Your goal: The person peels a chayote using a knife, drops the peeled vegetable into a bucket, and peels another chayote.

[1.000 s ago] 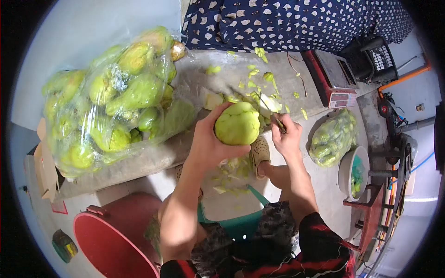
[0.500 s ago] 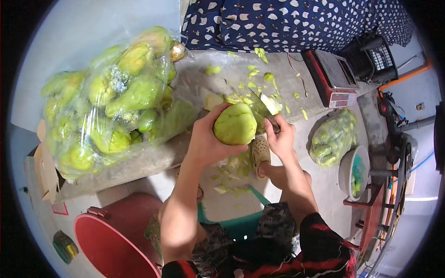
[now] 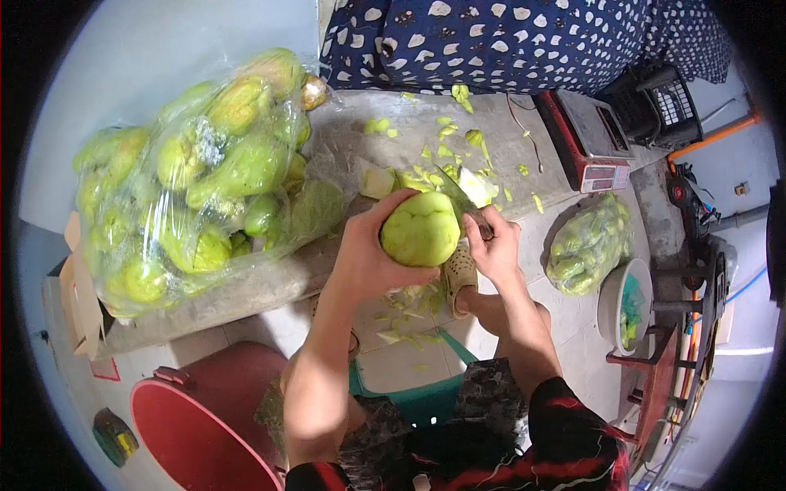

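Note:
My left hand (image 3: pixel 360 250) is wrapped round a pale green chayote (image 3: pixel 421 230) from its left side, thumb below and fingers above. My right hand (image 3: pixel 494 250) grips a knife, its handle mostly hidden by the fingers. The knife's blade (image 3: pixel 456 188) points up and to the left, close by the chayote's right side; I cannot tell whether it touches. Behind them, green peelings (image 3: pixel 444 151) and pale cut pieces (image 3: pixel 477 187) lie on the concrete ledge (image 3: pixel 508 131). A large clear plastic bag (image 3: pixel 205 172) full of chayotes rests on the ledge to the left.
A red scale (image 3: pixel 583 139) stands on the ledge at right, beside a black crate (image 3: pixel 667 102). On the floor are a filled plastic bag (image 3: pixel 591 245), a white bucket (image 3: pixel 610 307), a red bin (image 3: pixel 205 417) and more peelings below my hands. A patterned blue cloth (image 3: pixel 491 41) hangs behind.
The chayote has turned in my left hand and shifted slightly down and right. The knife blade has tilted and sits a little lower beside it.

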A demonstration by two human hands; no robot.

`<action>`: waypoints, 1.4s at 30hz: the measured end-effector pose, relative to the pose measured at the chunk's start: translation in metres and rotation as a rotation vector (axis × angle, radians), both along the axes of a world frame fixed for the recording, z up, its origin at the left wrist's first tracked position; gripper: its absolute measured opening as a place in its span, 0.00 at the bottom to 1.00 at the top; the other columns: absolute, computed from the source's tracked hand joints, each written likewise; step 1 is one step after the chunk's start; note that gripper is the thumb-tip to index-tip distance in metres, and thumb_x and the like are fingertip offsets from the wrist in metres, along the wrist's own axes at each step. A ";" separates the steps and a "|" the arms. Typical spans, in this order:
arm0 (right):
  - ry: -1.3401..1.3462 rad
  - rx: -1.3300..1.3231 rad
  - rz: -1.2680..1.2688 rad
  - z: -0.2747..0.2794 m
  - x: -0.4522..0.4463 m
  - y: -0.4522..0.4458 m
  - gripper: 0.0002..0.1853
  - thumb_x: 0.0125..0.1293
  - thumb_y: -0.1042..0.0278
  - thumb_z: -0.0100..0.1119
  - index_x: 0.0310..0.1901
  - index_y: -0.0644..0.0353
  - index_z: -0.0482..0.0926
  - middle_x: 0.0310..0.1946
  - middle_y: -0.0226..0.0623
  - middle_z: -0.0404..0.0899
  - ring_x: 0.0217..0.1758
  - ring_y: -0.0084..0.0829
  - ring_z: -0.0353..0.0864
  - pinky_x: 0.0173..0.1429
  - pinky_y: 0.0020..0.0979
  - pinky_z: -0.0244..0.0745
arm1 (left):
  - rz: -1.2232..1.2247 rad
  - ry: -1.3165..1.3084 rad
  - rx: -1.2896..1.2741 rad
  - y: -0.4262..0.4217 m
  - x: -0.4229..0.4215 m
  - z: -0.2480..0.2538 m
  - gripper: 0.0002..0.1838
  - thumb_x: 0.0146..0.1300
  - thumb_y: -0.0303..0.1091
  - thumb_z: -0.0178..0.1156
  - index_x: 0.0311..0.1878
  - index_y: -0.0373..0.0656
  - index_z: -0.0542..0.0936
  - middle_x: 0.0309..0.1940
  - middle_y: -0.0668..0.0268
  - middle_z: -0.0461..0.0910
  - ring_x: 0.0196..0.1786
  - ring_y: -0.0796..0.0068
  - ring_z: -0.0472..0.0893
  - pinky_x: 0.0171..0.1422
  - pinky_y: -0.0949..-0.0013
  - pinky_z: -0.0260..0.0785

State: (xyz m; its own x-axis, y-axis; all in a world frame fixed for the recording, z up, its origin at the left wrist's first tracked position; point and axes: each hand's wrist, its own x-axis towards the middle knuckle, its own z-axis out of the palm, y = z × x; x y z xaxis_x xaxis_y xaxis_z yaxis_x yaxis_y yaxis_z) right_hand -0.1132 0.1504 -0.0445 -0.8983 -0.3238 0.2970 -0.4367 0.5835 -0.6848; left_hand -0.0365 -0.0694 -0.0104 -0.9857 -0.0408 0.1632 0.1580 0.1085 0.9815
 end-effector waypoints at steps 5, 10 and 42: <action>0.021 -0.060 -0.033 0.007 0.005 -0.003 0.08 0.65 0.72 0.63 0.30 0.62 0.75 0.14 0.36 0.72 0.15 0.22 0.66 0.23 0.28 0.64 | 0.135 -0.175 0.094 0.001 -0.003 -0.008 0.43 0.41 0.31 0.76 0.65 0.38 0.72 0.56 0.60 0.80 0.58 0.67 0.79 0.59 0.64 0.74; -0.021 -0.100 -0.058 0.002 0.006 0.006 0.09 0.66 0.71 0.63 0.30 0.63 0.75 0.14 0.32 0.70 0.18 0.17 0.63 0.23 0.25 0.62 | 0.204 -0.150 1.115 0.005 -0.002 -0.007 0.29 0.66 0.44 0.55 0.68 0.42 0.68 0.61 0.57 0.75 0.62 0.61 0.76 0.63 0.55 0.71; 0.689 0.095 0.481 0.090 0.022 -0.027 0.10 0.50 0.77 0.62 0.36 0.69 0.78 0.16 0.33 0.63 0.15 0.32 0.68 0.19 0.33 0.62 | 0.198 0.317 -0.104 -0.008 -0.016 -0.011 0.40 0.34 0.37 0.78 0.56 0.35 0.76 0.45 0.54 0.80 0.48 0.55 0.82 0.55 0.63 0.72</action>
